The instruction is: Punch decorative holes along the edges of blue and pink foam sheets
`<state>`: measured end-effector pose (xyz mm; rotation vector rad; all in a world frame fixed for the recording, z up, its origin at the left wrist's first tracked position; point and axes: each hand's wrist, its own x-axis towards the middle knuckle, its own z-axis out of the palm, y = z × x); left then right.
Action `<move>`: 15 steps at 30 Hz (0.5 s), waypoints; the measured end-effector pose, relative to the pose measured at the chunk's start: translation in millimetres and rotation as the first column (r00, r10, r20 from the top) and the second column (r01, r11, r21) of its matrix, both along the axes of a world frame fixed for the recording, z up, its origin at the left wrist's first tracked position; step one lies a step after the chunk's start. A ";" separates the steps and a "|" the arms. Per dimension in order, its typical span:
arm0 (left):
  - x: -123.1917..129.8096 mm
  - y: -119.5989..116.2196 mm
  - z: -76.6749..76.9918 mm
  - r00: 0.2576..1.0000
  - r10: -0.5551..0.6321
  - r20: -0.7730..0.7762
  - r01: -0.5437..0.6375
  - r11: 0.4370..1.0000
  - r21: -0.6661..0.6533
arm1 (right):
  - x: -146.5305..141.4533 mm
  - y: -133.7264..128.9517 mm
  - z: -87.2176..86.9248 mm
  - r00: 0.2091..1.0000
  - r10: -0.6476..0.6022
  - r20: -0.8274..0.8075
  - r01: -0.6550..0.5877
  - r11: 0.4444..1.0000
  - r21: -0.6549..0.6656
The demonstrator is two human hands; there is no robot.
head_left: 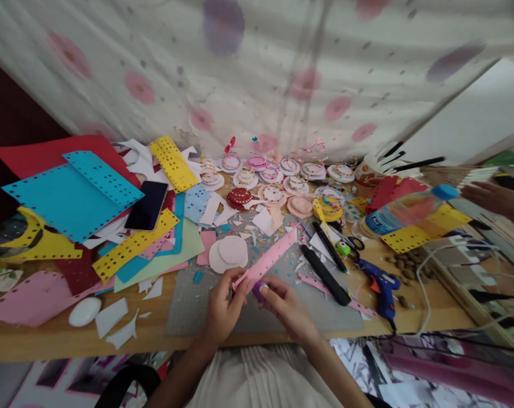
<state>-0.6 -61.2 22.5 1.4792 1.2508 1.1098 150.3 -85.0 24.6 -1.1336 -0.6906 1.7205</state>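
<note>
Over the front of the grey cutting mat (pixel 337 318), my left hand (pixel 225 303) pinches a long pink strip of paper (pixel 275 253) dotted with punched holes. The strip slants up and away to the right. My right hand (pixel 288 309) is closed around a small purple craft punch (pixel 259 290) at the strip's near edge; the fingers partly hide it, so I cannot tell whether the paper is inside it. Just beyond my left hand lie white paper circles (pixel 233 250). A black cutter (pixel 325 275) and a small green punch (pixel 344 247) lie to the right.
Punched blue (pixel 56 195) and yellow sheets and a phone (pixel 146 205) lie left. Decorated paper hats (pixel 271 194) line the back. At right are a blue glue gun (pixel 379 286), a tilted bottle (pixel 403 212), a white cord (pixel 424 294) and another person's hand (pixel 490 195).
</note>
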 end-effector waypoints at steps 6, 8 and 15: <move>0.8 1.2 1.9 1.000 -0.012 -0.006 0.012 1.000 0.002 | -0.3 1.1 4.3 1.000 -0.007 -0.019 0.006 0.998 -0.057; 1.4 1.2 2.1 1.000 -0.028 0.010 0.028 1.000 -0.008 | -0.7 1.3 5.1 0.999 -0.017 -0.032 0.015 0.997 -0.070; 6.4 -2.4 -1.9 0.994 -0.016 0.111 0.032 0.990 -0.137 | -2.1 1.8 -1.1 0.955 -0.076 -0.285 0.038 0.990 -0.136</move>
